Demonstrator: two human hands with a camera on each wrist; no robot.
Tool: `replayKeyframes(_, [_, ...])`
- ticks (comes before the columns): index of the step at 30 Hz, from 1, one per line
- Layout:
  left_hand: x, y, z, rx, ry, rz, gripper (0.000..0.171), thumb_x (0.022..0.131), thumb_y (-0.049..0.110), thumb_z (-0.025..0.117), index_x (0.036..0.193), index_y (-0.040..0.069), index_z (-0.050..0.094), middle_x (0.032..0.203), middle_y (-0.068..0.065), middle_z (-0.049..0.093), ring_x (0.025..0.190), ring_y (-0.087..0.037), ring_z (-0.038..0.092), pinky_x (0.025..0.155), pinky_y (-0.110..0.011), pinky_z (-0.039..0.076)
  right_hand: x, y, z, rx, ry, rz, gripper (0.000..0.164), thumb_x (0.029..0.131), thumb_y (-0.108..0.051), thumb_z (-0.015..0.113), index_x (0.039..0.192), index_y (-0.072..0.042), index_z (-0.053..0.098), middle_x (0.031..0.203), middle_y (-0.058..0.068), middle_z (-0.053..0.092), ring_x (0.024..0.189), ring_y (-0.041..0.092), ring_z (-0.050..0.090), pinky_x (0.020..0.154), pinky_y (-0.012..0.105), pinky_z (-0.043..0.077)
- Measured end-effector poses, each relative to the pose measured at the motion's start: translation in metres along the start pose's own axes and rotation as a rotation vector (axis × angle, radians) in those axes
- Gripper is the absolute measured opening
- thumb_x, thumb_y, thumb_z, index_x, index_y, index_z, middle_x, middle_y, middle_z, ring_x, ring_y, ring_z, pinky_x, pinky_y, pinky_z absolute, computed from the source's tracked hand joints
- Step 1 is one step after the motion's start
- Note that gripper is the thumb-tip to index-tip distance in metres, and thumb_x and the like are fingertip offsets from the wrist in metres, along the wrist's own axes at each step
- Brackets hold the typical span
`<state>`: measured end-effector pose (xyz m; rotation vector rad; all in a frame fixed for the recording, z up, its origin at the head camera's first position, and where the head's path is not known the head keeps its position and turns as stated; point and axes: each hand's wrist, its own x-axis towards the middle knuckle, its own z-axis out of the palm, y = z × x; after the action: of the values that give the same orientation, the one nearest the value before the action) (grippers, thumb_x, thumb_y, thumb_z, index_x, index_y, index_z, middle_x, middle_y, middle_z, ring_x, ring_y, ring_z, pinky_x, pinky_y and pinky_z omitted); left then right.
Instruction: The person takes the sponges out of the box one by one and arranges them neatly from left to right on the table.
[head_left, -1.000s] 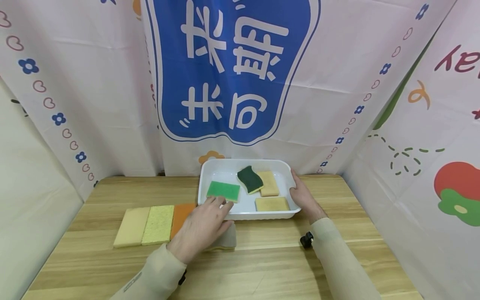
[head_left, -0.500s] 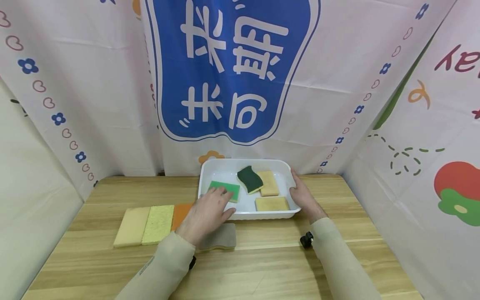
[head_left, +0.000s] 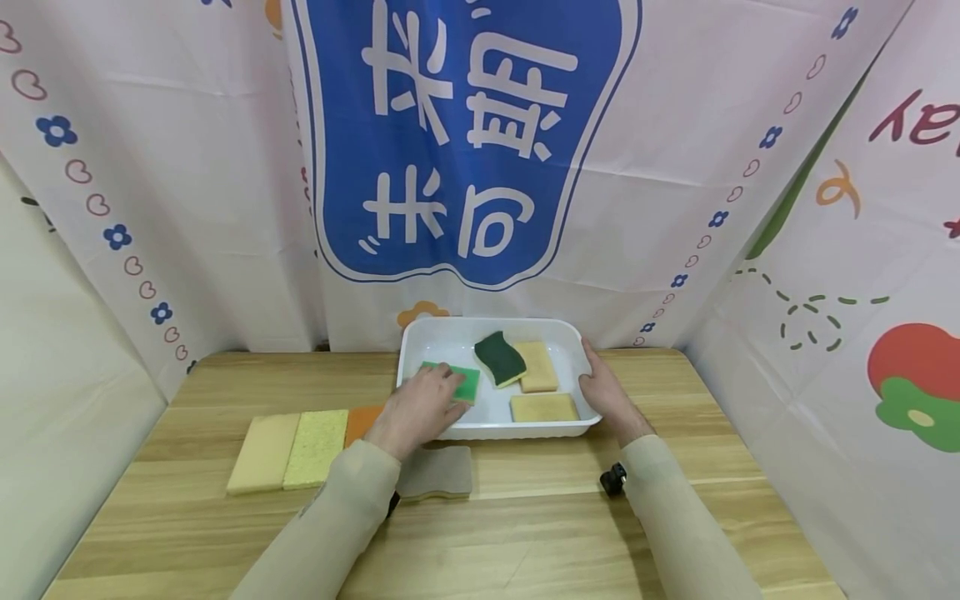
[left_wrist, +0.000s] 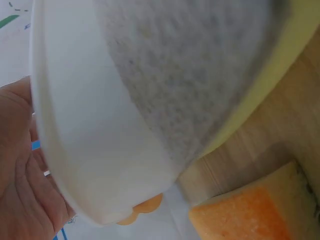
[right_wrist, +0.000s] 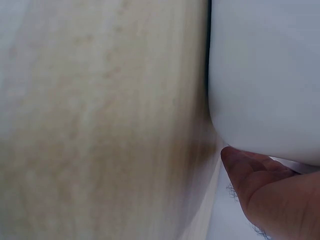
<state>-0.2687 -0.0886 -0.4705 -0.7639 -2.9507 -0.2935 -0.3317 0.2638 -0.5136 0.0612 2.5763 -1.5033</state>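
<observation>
My left hand reaches over the front left rim of a white plastic tray. Its fingers lie on a green sponge inside and cover part of it. In the left wrist view the palm shows beyond the tray wall, and the fingertips are hidden. At the tray's right end my right hand grips the rim. The right wrist view shows its thumb against the tray's outer side. Also in the tray are a wavy dark green sponge and two beige sponges, one upright, one sideways.
Before the tray lies a grey wavy sponge with a yellow underside. Left of it, in a row, are an orange sponge, partly hidden, a yellow one and a cream one. A printed curtain hangs behind the wooden table.
My left hand has moved right and farther into the tray, from the near edge of the green sponge onto its top. The right hand and tray have stayed put.
</observation>
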Motion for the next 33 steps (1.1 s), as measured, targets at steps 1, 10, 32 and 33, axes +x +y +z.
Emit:
replayKeyframes(1, [0.002,-0.001,0.001,-0.002,-0.008,-0.002,0.05,0.113,0.036,0.083,0.15,0.004,0.076,0.14,-0.021,0.079,0.122,-0.038,0.077,0.11,-0.053,0.07,0.0,0.0,0.0,-0.001,0.001,0.001,0.086,0.112,0.006,0.034,0.19,-0.015,0.002,0.199,0.017,0.003,0.186,0.046,0.006,0.152,0.063,0.006])
replayKeyframes(10, [0.014,-0.01,0.006,-0.026,-0.094,-0.041,0.056,0.114,0.037,0.081,0.157,0.004,0.07,0.153,-0.021,0.075,0.132,-0.036,0.076,0.118,-0.052,0.067,0.001,-0.001,0.0,-0.017,0.007,-0.001,0.085,0.113,0.005,0.034,0.19,-0.014,0.002,0.199,0.019,0.003,0.185,0.047,0.006,0.151,0.063,0.006])
replayKeyframes(32, [0.033,-0.034,0.029,-0.01,-0.284,-0.084,0.072,0.115,0.048,0.074,0.177,0.017,0.054,0.187,-0.013,0.048,0.174,-0.042,0.047,0.126,-0.083,0.051,0.001,-0.001,0.0,-0.013,0.015,-0.002,0.086,0.112,0.006,0.035,0.19,-0.014,0.004,0.199,0.019,0.004,0.185,0.048,0.008,0.151,0.065,0.008])
replayKeyframes(33, [0.035,-0.037,0.034,-0.006,-0.27,-0.082,0.071,0.115,0.048,0.075,0.176,0.018,0.055,0.186,-0.013,0.05,0.172,-0.042,0.05,0.125,-0.084,0.051,0.001,-0.001,0.0,-0.013,0.015,-0.001,0.086,0.112,0.005,0.035,0.19,-0.014,0.003,0.199,0.018,0.004,0.185,0.048,0.008,0.151,0.065,0.008])
